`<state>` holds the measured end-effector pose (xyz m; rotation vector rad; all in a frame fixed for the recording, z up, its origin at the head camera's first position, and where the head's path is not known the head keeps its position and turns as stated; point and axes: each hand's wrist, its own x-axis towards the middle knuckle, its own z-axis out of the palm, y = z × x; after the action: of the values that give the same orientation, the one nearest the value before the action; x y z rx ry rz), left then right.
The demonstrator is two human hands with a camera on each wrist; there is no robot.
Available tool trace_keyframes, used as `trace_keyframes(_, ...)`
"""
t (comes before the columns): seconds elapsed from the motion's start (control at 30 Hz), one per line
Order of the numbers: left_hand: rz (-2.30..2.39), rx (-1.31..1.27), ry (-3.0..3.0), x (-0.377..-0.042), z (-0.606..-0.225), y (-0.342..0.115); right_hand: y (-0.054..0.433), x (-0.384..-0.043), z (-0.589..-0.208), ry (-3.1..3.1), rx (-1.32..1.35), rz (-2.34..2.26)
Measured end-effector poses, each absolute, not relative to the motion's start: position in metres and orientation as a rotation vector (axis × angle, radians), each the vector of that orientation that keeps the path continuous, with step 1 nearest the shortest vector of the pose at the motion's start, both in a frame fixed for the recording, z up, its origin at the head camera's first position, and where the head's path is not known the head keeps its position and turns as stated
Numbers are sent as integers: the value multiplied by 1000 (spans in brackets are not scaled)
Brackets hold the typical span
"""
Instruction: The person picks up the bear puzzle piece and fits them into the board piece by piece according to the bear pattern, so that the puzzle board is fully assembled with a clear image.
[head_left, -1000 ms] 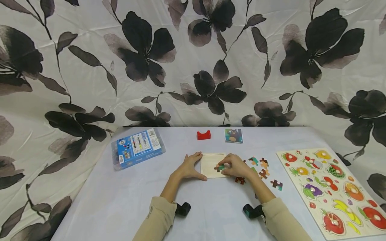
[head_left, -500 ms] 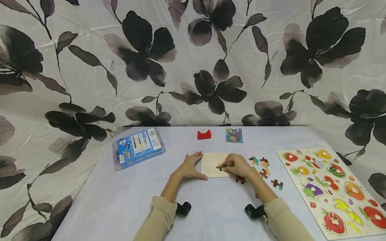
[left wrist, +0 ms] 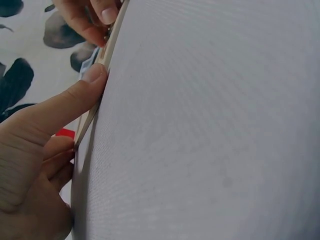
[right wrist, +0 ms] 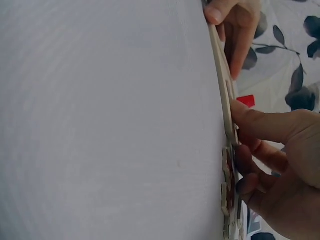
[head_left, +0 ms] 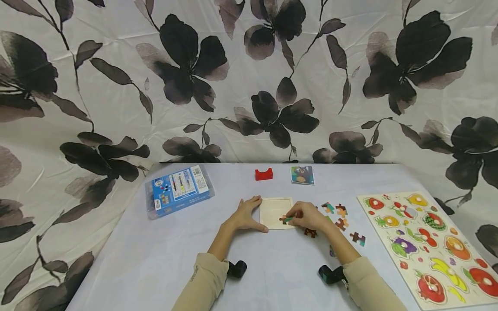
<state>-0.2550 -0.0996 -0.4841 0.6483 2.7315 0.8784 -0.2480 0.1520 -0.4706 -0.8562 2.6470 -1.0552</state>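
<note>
A shallow wooden puzzle tray lies flat in the middle of the table. My left hand holds its left side, thumb at the near edge and fingers by the far left corner; the left wrist view shows this thumb against the rim. With thumb and fingertips my right hand pinches a brown and green jigsaw piece inside the tray's near right part. The fingers partly cover that piece. Several loose jigsaw pieces lie right of the tray, some hidden by my right hand and forearm.
A blue-labelled plastic box sits at the back left. Behind the tray are a red notched block and a bear picture card. A large fruit puzzle board covers the right side.
My right hand has shifted slightly right and towards me, bringing the jigsaw piece lower and closer to the tray's near right corner. My left hand and the tray stay in place.
</note>
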Motion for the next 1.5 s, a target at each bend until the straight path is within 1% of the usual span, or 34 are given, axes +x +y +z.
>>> trace_keyframes(0.27, 884, 678, 2743, -255, -484, -100, 148, -251, -461, 2676, -779, -1051)
trace_keyframes(0.57, 738, 683, 2796, -255, -480, -98, 146, -267, -463, 2581, -474, -1565)
trace_keyframes(0.8, 622, 624, 2851, -265, -473, -95, 151, -279, -466, 2478, -350, -1761)
trace_keyframes(1.07, 610, 600, 2856, -282, -473, -95, 152, -287, -465, 2362, -183, -1895)
trace_keyframes(1.27, 569, 586, 2801, -288, -476, -94, 154, -291, -468, 2344, -208, -1924)
trace_keyframes(1.5, 546, 560, 2778, -287, -473, -93, 155, -294, -468, 2342, -198, -1922)
